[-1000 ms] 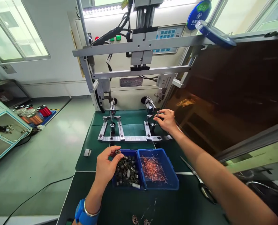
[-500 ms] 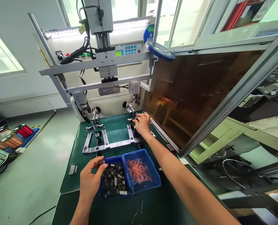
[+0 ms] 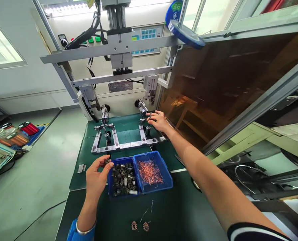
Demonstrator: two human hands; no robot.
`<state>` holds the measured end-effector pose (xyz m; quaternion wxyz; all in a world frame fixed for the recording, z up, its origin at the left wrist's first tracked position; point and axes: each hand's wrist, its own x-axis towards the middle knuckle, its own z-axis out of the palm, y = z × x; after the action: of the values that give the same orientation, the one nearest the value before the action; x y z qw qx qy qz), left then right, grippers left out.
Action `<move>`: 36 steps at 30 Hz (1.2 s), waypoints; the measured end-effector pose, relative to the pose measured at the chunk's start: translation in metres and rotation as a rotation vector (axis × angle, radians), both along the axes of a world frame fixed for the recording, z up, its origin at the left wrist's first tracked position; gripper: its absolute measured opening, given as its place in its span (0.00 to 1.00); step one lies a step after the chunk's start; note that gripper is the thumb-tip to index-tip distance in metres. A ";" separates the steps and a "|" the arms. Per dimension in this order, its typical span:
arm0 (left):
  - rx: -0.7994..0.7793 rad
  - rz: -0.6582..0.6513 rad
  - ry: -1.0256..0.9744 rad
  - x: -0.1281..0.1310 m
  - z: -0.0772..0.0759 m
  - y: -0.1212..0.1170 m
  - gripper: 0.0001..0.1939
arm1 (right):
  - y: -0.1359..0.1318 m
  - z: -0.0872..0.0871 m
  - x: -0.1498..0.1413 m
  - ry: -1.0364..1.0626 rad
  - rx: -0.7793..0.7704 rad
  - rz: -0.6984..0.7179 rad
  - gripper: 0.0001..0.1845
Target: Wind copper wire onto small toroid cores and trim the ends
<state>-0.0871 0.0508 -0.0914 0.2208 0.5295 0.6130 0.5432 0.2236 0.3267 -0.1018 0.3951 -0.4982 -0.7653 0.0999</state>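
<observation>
My left hand (image 3: 97, 172) pinches a small dark slotted stator core (image 3: 107, 161) between thumb and fingertips, just left of a blue bin of bare cores (image 3: 123, 179). My right hand (image 3: 160, 121) reaches to the right-hand spindle (image 3: 141, 107) of a winding machine. Its thumb and fingers close around a small metallic piece in front of the spindle; its kind is too small to tell. Below that hand stands the right end of a metal fixture frame (image 3: 130, 145). The left-hand spindle (image 3: 105, 114) has no hand at it.
A second blue bin (image 3: 167, 182) holds copper wire scraps (image 3: 150, 172). Two copper-wound stators (image 3: 134, 226) (image 3: 145, 226) lie on the green mat near me. A small metal block (image 3: 81, 168) lies at left. A crossbeam (image 3: 101, 47) spans above; a brown tinted panel (image 3: 214, 73) stands at right.
My view has tilted down, bringing the two wound stators into sight. My right hand has drawn slightly back from the spindle, its fingers more spread. My left hand still holds the core.
</observation>
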 end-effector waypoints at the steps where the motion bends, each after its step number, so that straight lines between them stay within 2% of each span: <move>1: 0.002 0.005 -0.007 -0.001 0.000 0.000 0.18 | -0.004 -0.001 -0.003 0.012 0.018 -0.054 0.08; 4: 0.006 0.011 -0.008 -0.001 0.001 0.000 0.19 | -0.018 -0.002 -0.014 0.040 0.085 -0.187 0.09; 8: 0.006 0.018 0.010 -0.002 0.000 0.002 0.21 | -0.030 -0.001 -0.029 0.075 0.147 -0.284 0.10; 15: -0.048 0.030 0.095 -0.006 -0.001 0.002 0.25 | -0.034 -0.004 -0.048 0.165 0.126 -0.420 0.13; 18: -0.047 0.045 0.089 -0.004 0.000 0.003 0.26 | -0.032 -0.001 -0.047 0.165 0.093 -0.369 0.10; 24: -0.065 0.055 0.069 -0.006 -0.001 0.006 0.27 | -0.020 0.009 -0.023 0.091 0.026 -0.138 0.05; 31: -0.041 0.075 0.095 -0.009 0.001 0.004 0.27 | 0.004 0.023 0.007 -0.011 -0.062 0.207 0.03; 33: -0.031 0.075 0.111 -0.011 0.001 0.004 0.27 | 0.002 0.021 0.007 0.005 -0.056 0.182 0.05; 36: -0.007 0.043 0.158 -0.014 -0.001 0.004 0.25 | -0.009 0.010 -0.002 0.079 -0.027 0.002 0.12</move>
<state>-0.1013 0.0549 -0.0919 0.1621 0.5567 0.6415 0.5023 0.2214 0.3181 -0.0914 0.4180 -0.4986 -0.7482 0.1301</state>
